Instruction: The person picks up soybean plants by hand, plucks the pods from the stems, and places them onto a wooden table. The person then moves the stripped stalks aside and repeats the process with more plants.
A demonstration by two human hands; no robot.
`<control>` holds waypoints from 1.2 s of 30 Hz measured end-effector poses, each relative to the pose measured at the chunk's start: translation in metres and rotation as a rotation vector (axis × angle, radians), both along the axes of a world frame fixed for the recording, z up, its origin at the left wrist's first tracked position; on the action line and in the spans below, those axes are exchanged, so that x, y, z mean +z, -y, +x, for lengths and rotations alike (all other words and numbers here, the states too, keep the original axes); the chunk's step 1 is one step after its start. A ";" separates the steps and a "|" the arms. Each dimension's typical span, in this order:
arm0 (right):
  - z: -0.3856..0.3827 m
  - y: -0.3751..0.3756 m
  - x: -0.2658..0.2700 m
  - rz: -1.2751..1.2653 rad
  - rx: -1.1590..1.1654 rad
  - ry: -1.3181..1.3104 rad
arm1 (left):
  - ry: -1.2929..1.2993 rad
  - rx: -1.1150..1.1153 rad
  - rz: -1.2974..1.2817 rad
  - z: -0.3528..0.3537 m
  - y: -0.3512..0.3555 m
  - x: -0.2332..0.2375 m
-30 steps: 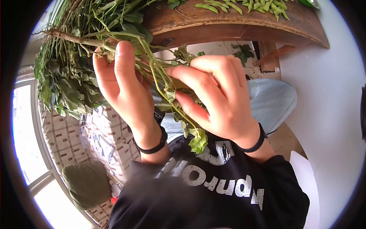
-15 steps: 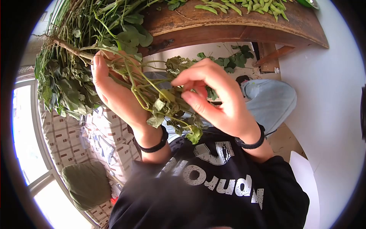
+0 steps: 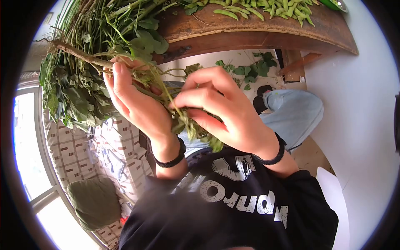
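Observation:
My left hand is wrapped round a leafy plant whose bare brown root end sticks out to the upper left, past my thumb. Green stems and wilted leaves hang from it between my two hands. My right hand is pinched at the stems, with thumb and fingers close together on the leafy part; what exactly lies between the fingertips is partly hidden and blurred. Both wrists wear black bands. Several green pods lie on the wooden table above.
A big heap of leafy stalks hangs over the table's left part. Loose leaves lie on the floor beneath the table. A green cushion rests on patterned cloth at lower left. A white wall is at the right.
My right hand has moved left and closed onto the stems, where its fingers were more spread before. The leafy ends have shifted and blurred; my left hand still holds the plant.

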State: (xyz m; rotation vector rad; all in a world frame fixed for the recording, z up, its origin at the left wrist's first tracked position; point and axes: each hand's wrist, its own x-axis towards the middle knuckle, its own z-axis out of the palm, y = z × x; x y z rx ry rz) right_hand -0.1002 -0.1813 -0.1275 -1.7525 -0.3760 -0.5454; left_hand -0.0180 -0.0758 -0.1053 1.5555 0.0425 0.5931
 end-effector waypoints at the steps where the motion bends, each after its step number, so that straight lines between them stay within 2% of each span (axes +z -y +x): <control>1: 0.005 -0.001 -0.004 -0.047 -0.052 0.079 | -0.013 0.000 -0.005 0.000 0.001 0.003; 4: 0.000 -0.001 -0.004 0.063 -0.059 -0.038 | -0.090 -0.129 -0.195 0.001 -0.001 0.008; 5: 0.001 0.001 -0.006 0.068 -0.080 -0.011 | -0.091 -0.129 -0.194 0.003 -0.002 0.010; 7: -0.003 0.001 -0.010 0.257 -0.060 -0.113 | -0.125 -0.002 -0.242 0.009 -0.006 0.015; 8: -0.004 0.000 -0.014 0.371 -0.046 -0.144 | -0.126 -0.002 -0.241 0.011 -0.011 0.016; 9: -0.006 0.001 -0.013 0.372 -0.046 -0.144 | -0.160 -0.017 -0.271 0.013 -0.017 0.017; 11: -0.009 0.005 -0.007 0.200 0.065 -0.265 | -0.207 -0.026 -0.322 0.014 -0.021 0.019; 12: -0.009 0.003 -0.005 0.129 0.056 -0.238 | -0.209 -0.028 -0.320 0.014 -0.021 0.020; 14: -0.008 -0.005 -0.009 -0.048 -0.024 -0.117 | -0.151 -0.084 -0.453 0.015 -0.020 0.022; 15: -0.007 -0.004 -0.013 -0.048 -0.024 -0.116 | -0.130 -0.126 -0.464 0.015 -0.023 0.021; 17: -0.005 -0.003 -0.018 -0.343 -0.155 0.159 | -0.123 -0.168 -0.434 0.019 -0.032 0.022; 20: -0.008 -0.006 -0.009 -0.345 -0.169 0.154 | -0.104 -0.201 -0.385 0.015 -0.028 0.026; 22: -0.006 -0.012 -0.010 -0.274 -0.162 0.138 | -0.093 -0.195 -0.364 0.012 -0.028 0.027; 24: -0.003 -0.018 -0.013 -0.149 -0.196 0.101 | -0.067 -0.282 -0.344 0.013 -0.032 0.023; 26: 0.001 -0.015 -0.012 -0.195 -0.202 0.132 | -0.061 -0.273 -0.314 0.012 -0.032 0.021; 28: 0.002 -0.009 -0.011 -0.443 -0.137 0.211 | -0.055 -0.259 -0.284 0.012 -0.034 0.020; 36: 0.002 -0.005 -0.023 -0.491 -0.268 0.271 | 0.015 -0.318 -0.369 0.018 -0.051 0.013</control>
